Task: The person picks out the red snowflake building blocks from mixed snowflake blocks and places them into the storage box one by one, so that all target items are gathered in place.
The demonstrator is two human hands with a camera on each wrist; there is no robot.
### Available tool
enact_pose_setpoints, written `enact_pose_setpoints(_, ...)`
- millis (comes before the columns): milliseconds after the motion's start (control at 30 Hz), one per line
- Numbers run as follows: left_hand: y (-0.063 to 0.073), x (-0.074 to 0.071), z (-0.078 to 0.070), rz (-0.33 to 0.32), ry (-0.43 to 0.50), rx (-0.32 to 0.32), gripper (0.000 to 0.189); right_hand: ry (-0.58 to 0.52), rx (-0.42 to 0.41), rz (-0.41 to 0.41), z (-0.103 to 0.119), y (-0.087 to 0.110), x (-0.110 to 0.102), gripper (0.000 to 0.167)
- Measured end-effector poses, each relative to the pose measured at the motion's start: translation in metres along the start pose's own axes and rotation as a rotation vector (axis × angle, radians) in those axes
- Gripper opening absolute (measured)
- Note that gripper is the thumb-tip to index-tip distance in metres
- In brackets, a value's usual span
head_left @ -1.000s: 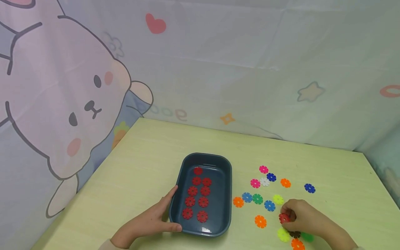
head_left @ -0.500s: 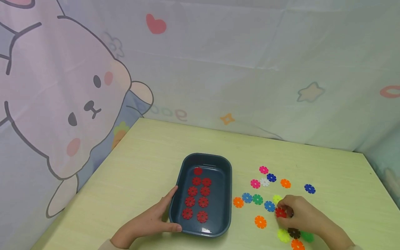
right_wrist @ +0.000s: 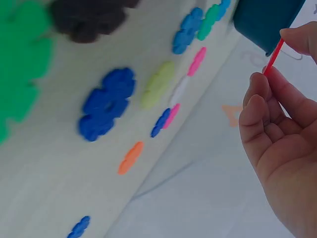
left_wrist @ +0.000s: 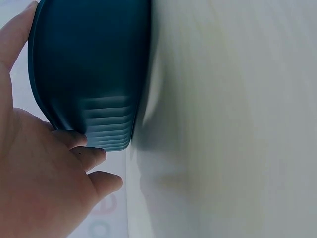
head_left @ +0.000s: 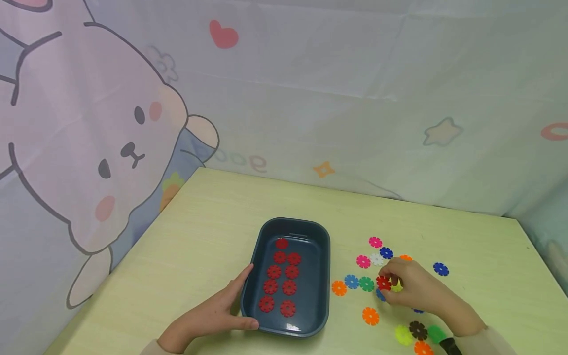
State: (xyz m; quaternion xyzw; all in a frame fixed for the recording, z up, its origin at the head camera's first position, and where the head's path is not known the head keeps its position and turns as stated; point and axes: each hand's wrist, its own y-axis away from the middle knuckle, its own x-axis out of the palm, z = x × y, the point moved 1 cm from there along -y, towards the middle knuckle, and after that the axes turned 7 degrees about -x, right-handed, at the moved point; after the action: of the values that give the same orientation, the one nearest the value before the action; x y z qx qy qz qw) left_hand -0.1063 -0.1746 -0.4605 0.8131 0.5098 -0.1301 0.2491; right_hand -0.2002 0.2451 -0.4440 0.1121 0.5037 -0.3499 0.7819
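Observation:
My left hand (head_left: 210, 314) holds the near left corner of a dark blue tray (head_left: 329, 276), its thumb at the near rim and fingers along the left side. In the left wrist view, fingertips touch the tray's ribbed outer wall (left_wrist: 106, 111). Inside lie several red snowflake discs (head_left: 279, 257), mostly in two columns. Between thumb and forefinger, my right hand (head_left: 412, 286) pinches another red snowflake disc (head_left: 383, 283), seen edge-on as a thin red strip (right_wrist: 273, 58) in the right wrist view. Below that hand are a yellow disc (head_left: 397, 287) and a blue disc (head_left: 380, 295), both partly hidden.
Right of the tray, loose snowflake discs lie scattered on the pale table (head_left: 230, 207): orange (head_left: 370, 316), pink (head_left: 363, 261), white (head_left: 376, 259), green (head_left: 366, 284), dark blue (head_left: 441, 268) and brown (head_left: 418, 330) among them. A printed curtain (head_left: 328, 74) hangs behind the table.
My right hand has lifted the red disc and moved left and away from me, uncovering the brown disc and part of a dark blue one. The left hand and tray stay in place.

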Motion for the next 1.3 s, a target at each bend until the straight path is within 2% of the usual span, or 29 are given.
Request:
enact_pose_setpoints(167,0.001,0.0,-0.001,-0.001,0.001,0.009,0.11,0.015,-0.062,-0.032,0.006,-0.015,-0.003,0.019)
enact_pose_setpoints(433,0.001,0.0,-0.001,-0.007,-0.007,0.009,0.11,0.005,-0.098,-0.033,0.016,-0.041,-0.004,0.019)
enact_pose_setpoints(700,0.001,-0.001,-0.001,-0.003,-0.003,0.002,0.11,-0.004,-0.182,-0.087,0.022,-0.063,0.001,0.02)
enact_pose_setpoints(1067,0.001,-0.001,-0.001,-0.001,-0.01,0.008,0.109,0.012,-0.2,-0.067,0.03,-0.091,0.004,0.016)
enact_pose_setpoints(1300,0.001,-0.001,-0.001,-0.003,-0.014,0.011,0.109,0.018,-0.229,-0.074,0.036,-0.111,0.01,0.019)
